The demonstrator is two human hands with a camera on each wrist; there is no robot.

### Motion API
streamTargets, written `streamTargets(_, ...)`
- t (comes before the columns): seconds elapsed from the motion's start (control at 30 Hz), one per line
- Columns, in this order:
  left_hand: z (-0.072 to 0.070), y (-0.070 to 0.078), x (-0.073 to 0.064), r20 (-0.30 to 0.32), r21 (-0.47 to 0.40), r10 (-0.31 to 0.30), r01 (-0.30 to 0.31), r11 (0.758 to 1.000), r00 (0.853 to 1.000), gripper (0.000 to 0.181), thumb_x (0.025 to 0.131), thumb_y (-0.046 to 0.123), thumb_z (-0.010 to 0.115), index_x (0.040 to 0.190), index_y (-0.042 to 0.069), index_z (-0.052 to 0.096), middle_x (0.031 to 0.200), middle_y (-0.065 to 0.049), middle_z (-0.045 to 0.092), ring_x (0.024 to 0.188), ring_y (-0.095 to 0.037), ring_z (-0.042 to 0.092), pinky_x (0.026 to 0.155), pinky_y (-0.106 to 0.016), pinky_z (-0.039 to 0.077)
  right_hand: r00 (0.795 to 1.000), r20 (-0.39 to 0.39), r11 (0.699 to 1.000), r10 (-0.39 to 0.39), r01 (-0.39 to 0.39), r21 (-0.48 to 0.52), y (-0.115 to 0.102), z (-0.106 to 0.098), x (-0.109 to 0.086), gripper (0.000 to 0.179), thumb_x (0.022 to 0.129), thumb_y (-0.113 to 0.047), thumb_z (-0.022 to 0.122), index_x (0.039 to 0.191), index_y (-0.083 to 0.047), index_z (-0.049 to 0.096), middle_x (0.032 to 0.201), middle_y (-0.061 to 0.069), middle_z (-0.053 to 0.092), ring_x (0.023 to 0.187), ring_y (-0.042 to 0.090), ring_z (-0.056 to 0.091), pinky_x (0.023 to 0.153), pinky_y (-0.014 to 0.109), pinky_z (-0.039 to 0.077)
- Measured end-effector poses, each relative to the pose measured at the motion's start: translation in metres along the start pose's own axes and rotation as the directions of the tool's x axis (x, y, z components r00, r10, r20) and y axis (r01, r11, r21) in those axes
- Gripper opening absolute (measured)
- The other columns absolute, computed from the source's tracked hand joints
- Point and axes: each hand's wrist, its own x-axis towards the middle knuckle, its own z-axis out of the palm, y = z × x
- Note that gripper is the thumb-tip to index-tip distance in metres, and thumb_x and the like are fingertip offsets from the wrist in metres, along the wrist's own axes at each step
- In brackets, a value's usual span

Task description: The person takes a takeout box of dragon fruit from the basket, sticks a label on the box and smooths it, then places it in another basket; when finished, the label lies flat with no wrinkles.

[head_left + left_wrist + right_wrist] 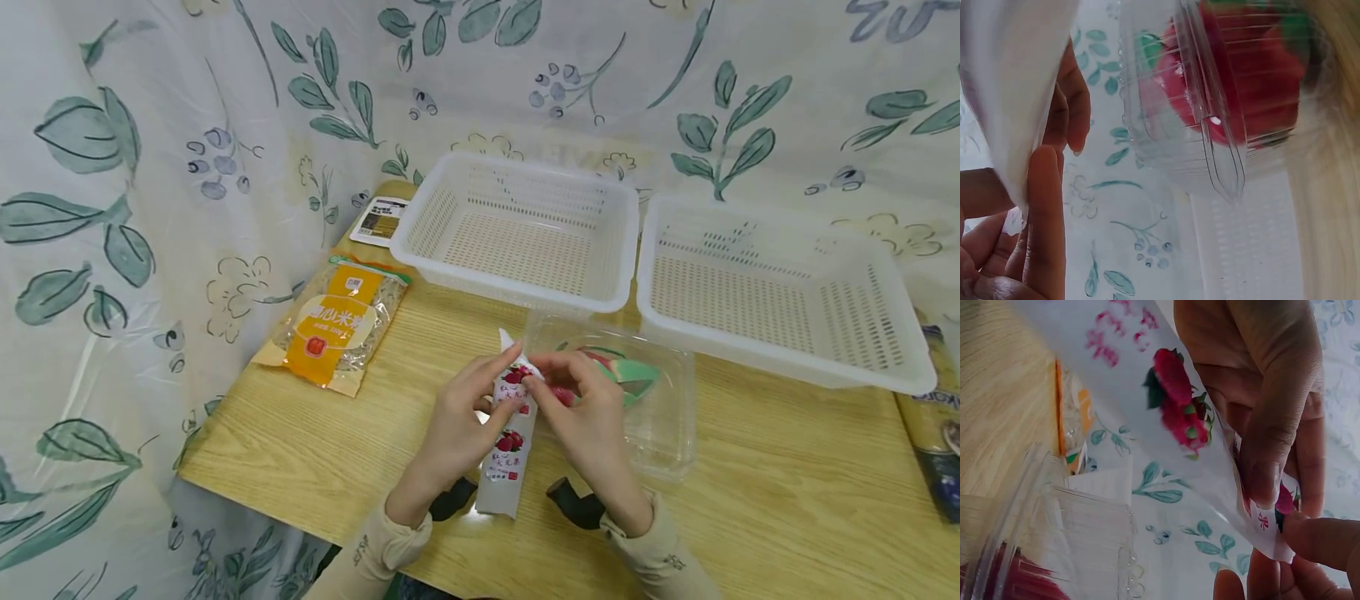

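Note:
A white label strip (pixel 504 475) printed with red dragon fruits and lettering hangs between both hands in the head view. My left hand (pixel 467 412) pinches its upper part between thumb and fingers. On the other side, my right hand (pixel 588 404) pinches the same strip near its top edge. The right wrist view shows the strip (pixel 1179 419) bent, with thumb and fingertips meeting at its narrow end. Behind the right hand stands a clear plastic box (pixel 671 454), with a red and green dragon-fruit-like thing (pixel 636 377) in it, partly hidden by that hand.
Two white slotted baskets (pixel 517 292) (pixel 780 371) stand side by side at the back. An orange and clear bag of rice noodles (pixel 333 325) lies at left, with a flat white packet (pixel 378 221) behind it. A dark and gold bag (pixel 930 425) lies at the right edge.

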Motion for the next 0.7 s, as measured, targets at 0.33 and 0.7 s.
streamTargets(0.33,0.000,-0.002,0.000,0.025,0.012,-0.008,0.007,1.000,1.000,0.067,0.077,-0.011,0.073,0.138,-0.001,0.049,0.121,-0.020,0.059,0.074,-0.020,0.065,0.056,-0.015,0.055,0.999,0.011,0.999,0.030,-0.030,0.017,0.002,0.001,0.000,0.012,0.078,0.001,0.078,0.084,-0.004,0.069,0.087,0.006,0.072,0.076,0.010,0.066,0.065,0.024,0.057)
streamTargets(0.7,-0.011,-0.003,0.003,0.161,-0.069,-0.309,0.323,0.944,0.937,0.087,0.077,-0.013,0.071,0.151,0.008,0.031,0.143,-0.018,0.040,0.082,-0.028,0.068,0.061,-0.022,0.058,0.997,0.074,1.000,-0.008,0.007,0.011,-0.004,-0.003,-0.004,0.014,0.076,0.000,0.079,0.080,-0.008,0.068,0.101,0.004,0.074,0.095,0.017,0.068,0.074,0.029,0.059)
